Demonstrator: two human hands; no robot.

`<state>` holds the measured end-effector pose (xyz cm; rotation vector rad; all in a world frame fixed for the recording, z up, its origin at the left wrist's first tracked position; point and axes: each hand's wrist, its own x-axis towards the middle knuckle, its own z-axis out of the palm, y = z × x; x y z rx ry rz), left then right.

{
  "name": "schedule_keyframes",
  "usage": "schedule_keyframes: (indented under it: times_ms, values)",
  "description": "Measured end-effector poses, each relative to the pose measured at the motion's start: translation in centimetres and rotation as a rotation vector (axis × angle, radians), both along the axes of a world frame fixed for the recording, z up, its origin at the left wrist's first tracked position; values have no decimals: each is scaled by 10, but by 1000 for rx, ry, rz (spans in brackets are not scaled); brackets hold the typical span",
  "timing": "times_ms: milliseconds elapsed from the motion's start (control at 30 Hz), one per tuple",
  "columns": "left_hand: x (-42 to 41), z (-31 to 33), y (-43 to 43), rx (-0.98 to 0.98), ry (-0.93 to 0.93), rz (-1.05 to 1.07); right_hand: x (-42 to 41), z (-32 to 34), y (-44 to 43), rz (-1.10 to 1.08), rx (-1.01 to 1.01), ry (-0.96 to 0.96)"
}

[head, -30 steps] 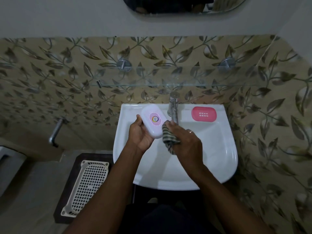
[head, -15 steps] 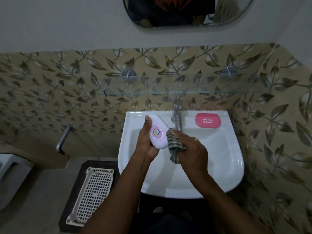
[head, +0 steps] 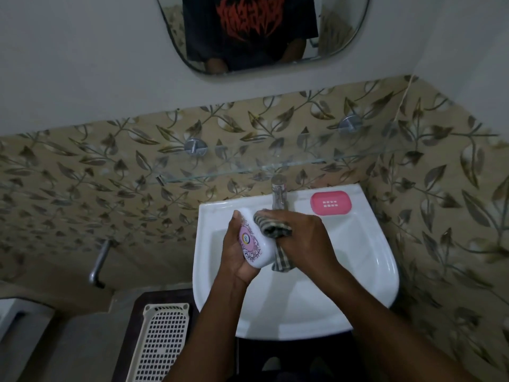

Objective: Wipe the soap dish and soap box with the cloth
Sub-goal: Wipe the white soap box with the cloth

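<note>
Over the white sink (head: 369, 274) my left hand (head: 234, 255) holds a white soap box (head: 254, 244) with a pink oval label, tilted on its long edge. My right hand (head: 305, 244) grips a bunched checked cloth (head: 275, 230) and presses it against the box's right side; a tail of the cloth hangs down below the hand. A pink soap dish (head: 330, 203) lies flat on the sink's back right ledge, away from both hands.
A chrome tap (head: 279, 194) stands at the sink's back middle, just behind the cloth. A glass shelf (head: 275, 166) juts from the leaf-patterned tiles above it. A white perforated basket (head: 162, 343) sits on a dark stand at lower left. A mirror (head: 259, 31) hangs above.
The soap box has turned from facing up to standing on edge in my left hand. My right hand with the cloth has moved up along its side. The camera has tilted upward.
</note>
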<state>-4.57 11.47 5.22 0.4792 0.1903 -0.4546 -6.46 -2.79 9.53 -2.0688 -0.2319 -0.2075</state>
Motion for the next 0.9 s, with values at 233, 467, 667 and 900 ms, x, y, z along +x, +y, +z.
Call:
schedule_keyframes:
  times_ms: [233, 467, 667, 900]
  values:
    - [8, -4, 8, 19, 68, 57, -42, -16, -11, 57, -87, -238]
    - [-4, 13, -9, 158, -94, -159, -17, 14, -21, 29, 41, -192]
    - [6, 19, -9, 220, -127, -27, -11, 26, -21, 27, 71, -158]
    - [8, 34, -1, 83, -102, 190, -48, -10, -17, 10, 170, -227]
